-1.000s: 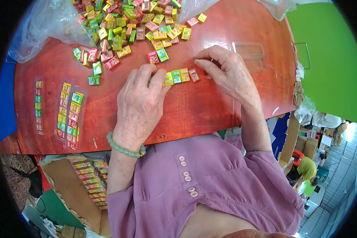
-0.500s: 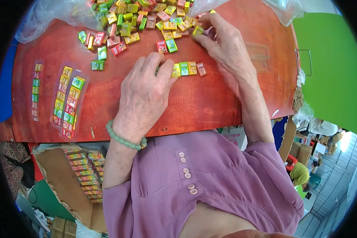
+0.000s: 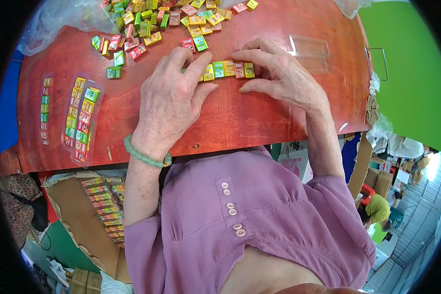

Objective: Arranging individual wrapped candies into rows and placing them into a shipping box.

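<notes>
A short row of small printed boxes (image 3: 218, 70), yellow, green and red, lies on the red table between my hands. My left hand (image 3: 169, 95) is curled over the row's left end, index finger on the far side and thumb on the near side; it hides the boxes beneath. Around the right end, my right hand (image 3: 286, 76) is open, thumb and fingers apart, beside the last yellow box (image 3: 249, 70). Just beyond the row lie a loose red box (image 3: 188, 45) and a green box (image 3: 200, 42).
A heap of similar boxes (image 3: 154, 22) lies at the far side near a clear plastic bag (image 3: 59, 24). Filled clear trays (image 3: 81, 120) and a single row (image 3: 45, 108) lie at left. An empty clear tray (image 3: 309, 53) sits at right. Below the table edge stands a carton (image 3: 83, 210) of packed boxes.
My right hand has brought a yellow box from the heap to the row's right end and let it go. The red box there now sits against the row. My left hand stays at the left end.
</notes>
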The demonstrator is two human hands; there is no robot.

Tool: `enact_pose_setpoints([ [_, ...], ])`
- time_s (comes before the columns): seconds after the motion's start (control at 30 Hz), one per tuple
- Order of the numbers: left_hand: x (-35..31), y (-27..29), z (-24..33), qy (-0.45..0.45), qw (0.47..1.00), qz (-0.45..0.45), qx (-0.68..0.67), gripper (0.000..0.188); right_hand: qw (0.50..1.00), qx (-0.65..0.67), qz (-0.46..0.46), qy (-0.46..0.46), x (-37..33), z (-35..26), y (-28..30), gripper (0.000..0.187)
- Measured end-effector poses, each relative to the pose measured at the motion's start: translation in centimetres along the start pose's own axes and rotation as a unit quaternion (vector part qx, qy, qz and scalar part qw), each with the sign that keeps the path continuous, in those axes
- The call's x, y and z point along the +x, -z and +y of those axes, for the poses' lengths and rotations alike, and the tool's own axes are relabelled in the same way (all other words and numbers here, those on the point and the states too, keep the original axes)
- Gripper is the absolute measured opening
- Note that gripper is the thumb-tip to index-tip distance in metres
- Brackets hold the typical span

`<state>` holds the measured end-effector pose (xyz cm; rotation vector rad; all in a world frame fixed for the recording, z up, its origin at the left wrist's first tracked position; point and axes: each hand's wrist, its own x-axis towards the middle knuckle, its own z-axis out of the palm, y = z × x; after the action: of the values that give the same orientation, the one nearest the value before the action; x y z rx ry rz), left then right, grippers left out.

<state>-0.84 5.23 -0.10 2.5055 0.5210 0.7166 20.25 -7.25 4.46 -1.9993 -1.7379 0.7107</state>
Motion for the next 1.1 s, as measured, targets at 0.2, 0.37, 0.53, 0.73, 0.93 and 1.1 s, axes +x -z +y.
enact_pose_setpoints([
  [0.2,0.3,0.0,0.3,-0.023,0.999,-0.01,0.034,0.035,0.998,-0.003,0.031,0.051,0.5,0.9,-1.3,0.046],
  [0.37,0.3,-0.7,0.9,0.017,1.0,-0.018,0.006,0.029,0.991,0.002,0.091,0.093,0.0,1.1,-2.6,0.025],
  [0.53,-0.3,-1.0,2.7,0.006,0.999,-0.033,0.029,0.033,0.986,-0.046,0.122,0.106,-2.3,1.3,-3.7,0.024],
  [0.73,3.6,-3.5,7.5,-0.068,0.998,-0.011,0.012,0.029,0.984,-0.045,0.159,0.07,-7.4,3.5,1.2,0.025],
  [0.93,7.8,-9.3,10.4,-0.06,0.998,0.007,-0.007,0.022,0.986,-0.089,0.135,0.032,-8.6,7.6,6.5,0.027],
  [1.1,9.3,-12.5,11.1,-0.043,0.999,0.0,0.005,0.024,0.99,-0.13,0.057,0.019,-8.1,11.5,8.5,0.026],
])
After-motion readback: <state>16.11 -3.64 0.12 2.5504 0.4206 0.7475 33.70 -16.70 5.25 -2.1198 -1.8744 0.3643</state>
